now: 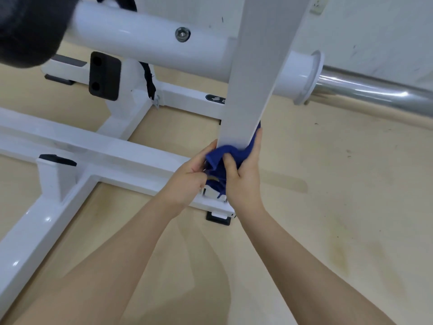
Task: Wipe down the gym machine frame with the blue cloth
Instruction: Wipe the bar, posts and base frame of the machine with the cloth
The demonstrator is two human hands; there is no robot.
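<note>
Foam roller pad, black and blurred, at top left, on the end of a thick white tube with one bolt. Black rubber bumper below it, beside a hanging black strap. White floor rails of the gym machine frame across the beige floor. Left hand, fingers curled, pinching a fold of the blue cloth at the foot of the upright white post. Cloth dark blue, bunched and creased, wrapped round the post's base just above the rail joint. Right hand, thumb and fingers closed round cloth and post together. Chrome bar at far right, past a white collar, near the scuffed wall.
</note>
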